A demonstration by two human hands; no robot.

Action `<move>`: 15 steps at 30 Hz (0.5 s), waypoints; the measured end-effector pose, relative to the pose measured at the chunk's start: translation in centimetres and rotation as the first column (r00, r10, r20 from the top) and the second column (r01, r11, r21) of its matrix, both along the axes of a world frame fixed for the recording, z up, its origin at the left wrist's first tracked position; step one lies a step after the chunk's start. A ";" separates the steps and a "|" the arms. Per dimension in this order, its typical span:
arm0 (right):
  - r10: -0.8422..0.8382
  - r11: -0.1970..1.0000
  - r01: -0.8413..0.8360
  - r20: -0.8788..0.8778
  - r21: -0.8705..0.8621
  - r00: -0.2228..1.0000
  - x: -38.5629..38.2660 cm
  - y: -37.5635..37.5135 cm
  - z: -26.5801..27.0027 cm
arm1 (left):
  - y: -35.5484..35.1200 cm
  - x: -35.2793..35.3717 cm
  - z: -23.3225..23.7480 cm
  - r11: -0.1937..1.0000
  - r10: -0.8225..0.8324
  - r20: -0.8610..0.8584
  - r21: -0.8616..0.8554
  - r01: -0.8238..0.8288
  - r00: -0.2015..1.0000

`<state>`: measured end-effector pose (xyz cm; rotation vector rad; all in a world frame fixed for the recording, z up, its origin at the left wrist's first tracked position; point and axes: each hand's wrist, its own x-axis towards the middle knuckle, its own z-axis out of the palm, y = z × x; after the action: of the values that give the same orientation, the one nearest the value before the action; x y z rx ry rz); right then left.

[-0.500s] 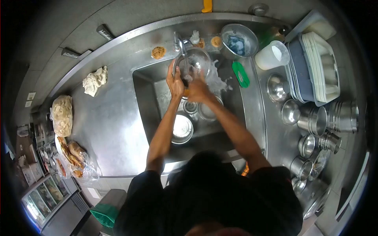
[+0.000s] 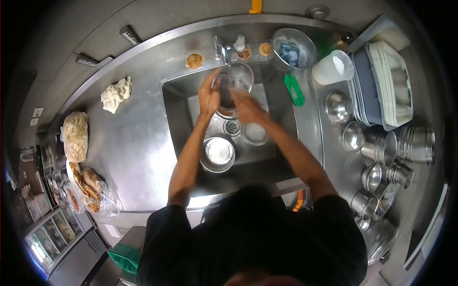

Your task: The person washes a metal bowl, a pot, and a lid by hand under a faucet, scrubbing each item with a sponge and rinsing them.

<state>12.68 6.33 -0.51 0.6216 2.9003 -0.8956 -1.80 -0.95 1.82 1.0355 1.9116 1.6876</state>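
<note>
Beneath the running faucet [image 2: 225,56], a round metal bowl [image 2: 246,75] is tilted over the sink [image 2: 175,112]. My left hand [image 2: 209,99] grips its left rim, fingers closed around the edge. My right hand [image 2: 248,108] is at the bowl's lower right side, smeared by motion, so its fingers and anything in them cannot be made out. Below the hands, a round metal pan [image 2: 218,155] and another round metal dish [image 2: 255,134] lie on the sink floor by the drain [image 2: 232,127].
A metal basin [image 2: 305,44] with blue cloth-like contents stands behind the sink's right corner. Nearby are a green oval item [image 2: 294,90], a white jug [image 2: 332,67] and stacked trays [image 2: 390,86]. Metal pots [image 2: 415,143] line the right counter. A crumpled cloth [image 2: 116,95] lies left.
The splash to the bowl's right has died down. The bowl has tilted, and both hands have shifted slightly; my right hand stays blurred. The view has moved a little.
</note>
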 end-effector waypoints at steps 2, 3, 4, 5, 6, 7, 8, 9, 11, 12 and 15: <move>-0.017 1.000 0.016 -0.022 -0.020 1.000 -0.2 0.6 1.0 | 0.2 0.3 0.8 0.994 0.001 -0.093 -0.106 -0.010 0.996; -0.076 0.994 0.087 -0.167 0.063 0.983 -0.8 -0.6 -0.5 | 0.5 0.1 0.6 0.995 0.012 -0.048 -0.100 -0.017 0.999; -0.120 0.976 0.169 -0.311 0.135 0.943 -1.2 -1.7 -1.3 | 0.8 0.1 0.8 0.995 0.011 -0.050 -0.095 -0.016 0.999; -0.034 0.985 0.055 -0.126 0.164 0.991 -1.3 -3.1 -1.2 | 1.1 0.3 0.8 0.993 0.011 -0.076 -0.112 -0.019 0.997; -0.041 0.985 0.061 -0.123 0.161 0.992 -0.9 -2.7 -0.9 | 1.0 0.6 0.7 0.991 0.007 -0.101 -0.134 -0.020 0.995; -0.018 0.992 0.025 -0.061 0.125 0.998 -0.3 -1.3 -0.4 | 0.8 0.6 0.3 0.990 0.006 -0.100 -0.136 -0.019 0.995; 0.006 0.996 -0.006 -0.003 0.089 1.000 0.0 0.2 0.0 | 0.7 0.4 -0.2 0.994 0.021 -0.089 -0.109 -0.031 0.996; 0.051 0.982 -0.007 -0.228 0.191 0.972 0.0 1.6 0.0 | 0.0 0.4 -0.1 0.995 0.033 -0.076 -0.094 -0.040 0.997; -0.099 0.990 0.127 -0.324 0.068 0.941 -1.1 -0.4 -0.9 | 0.6 0.4 0.4 0.993 0.020 -0.080 -0.111 -0.029 0.997; -0.246 0.968 0.245 -0.397 -0.053 0.884 -1.4 -1.1 -1.0 | 1.5 0.4 1.2 0.993 0.009 -0.079 -0.114 -0.018 0.997; -0.123 0.986 0.141 -0.193 0.086 0.973 -0.6 -2.0 -2.8 | 1.7 0.0 0.1 0.989 -0.043 -0.010 -0.144 0.041 0.999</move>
<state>12.13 4.32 -3.29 0.7877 3.1193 -0.8728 -1.84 0.70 1.88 1.0258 1.9732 1.4987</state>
